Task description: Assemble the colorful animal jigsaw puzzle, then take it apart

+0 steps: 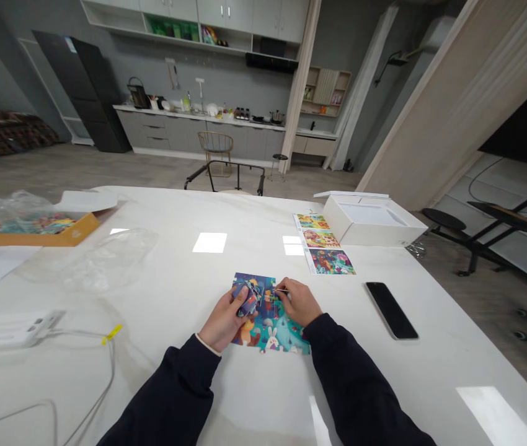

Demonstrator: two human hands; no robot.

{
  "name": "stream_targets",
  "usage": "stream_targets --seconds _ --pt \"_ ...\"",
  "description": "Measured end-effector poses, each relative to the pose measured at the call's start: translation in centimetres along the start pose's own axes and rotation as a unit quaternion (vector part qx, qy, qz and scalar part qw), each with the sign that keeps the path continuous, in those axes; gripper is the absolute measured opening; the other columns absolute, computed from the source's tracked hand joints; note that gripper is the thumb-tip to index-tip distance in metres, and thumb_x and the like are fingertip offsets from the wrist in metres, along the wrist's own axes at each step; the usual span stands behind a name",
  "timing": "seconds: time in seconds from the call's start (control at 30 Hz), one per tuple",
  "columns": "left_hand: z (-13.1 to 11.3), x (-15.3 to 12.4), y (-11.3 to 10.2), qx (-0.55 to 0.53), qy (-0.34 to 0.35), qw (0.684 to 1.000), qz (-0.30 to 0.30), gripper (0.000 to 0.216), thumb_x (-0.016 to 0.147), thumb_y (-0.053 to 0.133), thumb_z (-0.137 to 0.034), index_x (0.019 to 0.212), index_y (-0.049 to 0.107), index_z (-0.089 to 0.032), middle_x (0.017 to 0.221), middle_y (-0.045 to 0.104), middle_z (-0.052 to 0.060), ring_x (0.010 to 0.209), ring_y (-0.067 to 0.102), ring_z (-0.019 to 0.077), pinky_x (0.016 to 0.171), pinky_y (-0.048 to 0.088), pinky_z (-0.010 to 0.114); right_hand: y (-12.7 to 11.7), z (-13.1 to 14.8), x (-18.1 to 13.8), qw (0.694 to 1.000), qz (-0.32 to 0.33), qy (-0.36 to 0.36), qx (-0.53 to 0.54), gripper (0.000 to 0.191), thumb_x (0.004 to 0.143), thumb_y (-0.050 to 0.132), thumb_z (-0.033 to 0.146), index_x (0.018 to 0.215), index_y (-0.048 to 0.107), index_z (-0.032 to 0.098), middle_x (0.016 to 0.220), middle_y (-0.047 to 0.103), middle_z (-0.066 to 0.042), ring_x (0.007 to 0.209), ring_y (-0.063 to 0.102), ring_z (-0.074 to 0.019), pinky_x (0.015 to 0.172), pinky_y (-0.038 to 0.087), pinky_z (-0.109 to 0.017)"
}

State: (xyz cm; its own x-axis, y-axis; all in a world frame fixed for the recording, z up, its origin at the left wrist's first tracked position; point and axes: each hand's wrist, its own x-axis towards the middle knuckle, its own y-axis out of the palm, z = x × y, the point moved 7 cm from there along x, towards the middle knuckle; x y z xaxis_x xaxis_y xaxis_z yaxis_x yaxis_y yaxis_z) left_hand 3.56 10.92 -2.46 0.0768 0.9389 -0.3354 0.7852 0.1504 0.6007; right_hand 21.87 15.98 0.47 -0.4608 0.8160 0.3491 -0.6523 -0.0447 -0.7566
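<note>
A partly joined jigsaw puzzle (pixel 268 331) lies flat on the white table, with a rabbit and other animals along its near side. My left hand (pixel 224 316) is closed around a small stack of puzzle pieces (pixel 247 301), held over the puzzle's left part. Over the upper right part, my right hand (pixel 299 301) pinches a thin puzzle piece (pixel 282 290), seen nearly edge-on. The fingers of both hands cover parts of the puzzle.
A picture sheet (pixel 322 241) lies beyond my right hand, beside an open white box (pixel 370 220). A phone (pixel 391 310) rests at the right. Leftward are crumpled clear plastic (pixel 110 260), a power strip (pixel 12 328) with cable and a yellow box (pixel 75 232) holding pieces.
</note>
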Motion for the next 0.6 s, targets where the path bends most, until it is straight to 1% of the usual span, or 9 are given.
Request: stream_targets --seconds 0.07,0.17,0.27,0.37,0.47,0.53,0.6 --pt "0.1 0.0 -0.2 -0.029 -0.024 0.999 -0.014 0.035 0.081 0.085 -0.041 0.095 0.07 -0.012 0.089 0.073 0.009 0.07 0.07 0.0151 0.061 0.063 0.024 -0.1 -0.3 0.0 0.999 -0.023 0.016 0.017 0.009 0.099 0.05 0.025 0.095 0.058 0.025 0.087 0.07 -0.005 0.082 0.066 -0.0235 0.076 0.049 -0.034" --pt "0.1 -0.1 -0.4 -0.051 -0.043 0.997 -0.026 0.033 0.088 0.078 -0.042 0.096 0.07 -0.011 0.087 0.073 0.01 0.064 0.069 0.0138 0.056 0.063 0.022 -0.2 -1.0 0.1 0.995 -0.057 0.056 0.063 0.011 0.099 0.052 0.031 0.093 0.059 0.025 0.08 0.069 -0.002 0.074 0.066 -0.0222 0.071 0.047 -0.032" --pt "-0.1 -0.1 -0.4 -0.066 -0.031 0.997 -0.032 0.029 0.09 0.075 -0.039 0.1 0.07 -0.013 0.099 0.075 0.011 0.075 0.074 0.0165 0.063 0.065 0.024 0.0 -1.9 0.3 0.983 -0.081 0.106 0.124 0.013 0.096 0.058 0.037 0.091 0.061 0.025 0.076 0.069 0.0 0.069 0.065 -0.0212 0.067 0.047 -0.031" --pt "0.0 0.0 -0.2 -0.063 -0.021 0.998 -0.023 0.027 0.092 0.074 -0.038 0.105 0.069 -0.015 0.109 0.074 0.012 0.086 0.076 0.0193 0.071 0.067 0.028 0.4 -2.3 0.4 0.978 -0.079 0.118 0.15 0.014 0.092 0.064 0.038 0.092 0.064 0.024 0.082 0.072 -0.001 0.074 0.066 -0.022 0.069 0.049 -0.031" --pt "0.3 0.0 -0.1 -0.06 -0.023 0.998 -0.021 0.026 0.092 0.074 -0.037 0.103 0.07 -0.014 0.108 0.073 0.012 0.089 0.075 0.02 0.072 0.066 0.027 0.4 -2.3 0.4 0.975 -0.09 0.118 0.167 0.016 0.093 0.063 0.04 0.092 0.064 0.023 0.083 0.072 -0.002 0.076 0.066 -0.0217 0.071 0.051 -0.032" --pt "0.4 0.0 -0.1 -0.07 -0.025 0.997 -0.021 0.023 0.09 0.076 -0.033 0.099 0.07 -0.014 0.105 0.073 0.011 0.09 0.075 0.0198 0.072 0.066 0.026 0.1 -2.6 0.2 0.966 -0.121 0.129 0.188 0.02 0.094 0.062 0.043 0.093 0.063 0.023 0.081 0.071 -0.002 0.072 0.064 -0.0204 0.067 0.051 -0.031" --pt "0.4 0.0 0.1 -0.075 -0.027 0.997 -0.012 0.021 0.086 0.081 -0.029 0.097 0.07 -0.015 0.102 0.072 0.01 0.091 0.074 0.0202 0.073 0.065 0.027 -0.3 -3.1 0.1 0.953 -0.153 0.153 0.214 0.025 0.093 0.063 0.048 0.096 0.063 0.023 0.08 0.069 -0.001 0.064 0.061 -0.0183 0.06 0.05 -0.029"
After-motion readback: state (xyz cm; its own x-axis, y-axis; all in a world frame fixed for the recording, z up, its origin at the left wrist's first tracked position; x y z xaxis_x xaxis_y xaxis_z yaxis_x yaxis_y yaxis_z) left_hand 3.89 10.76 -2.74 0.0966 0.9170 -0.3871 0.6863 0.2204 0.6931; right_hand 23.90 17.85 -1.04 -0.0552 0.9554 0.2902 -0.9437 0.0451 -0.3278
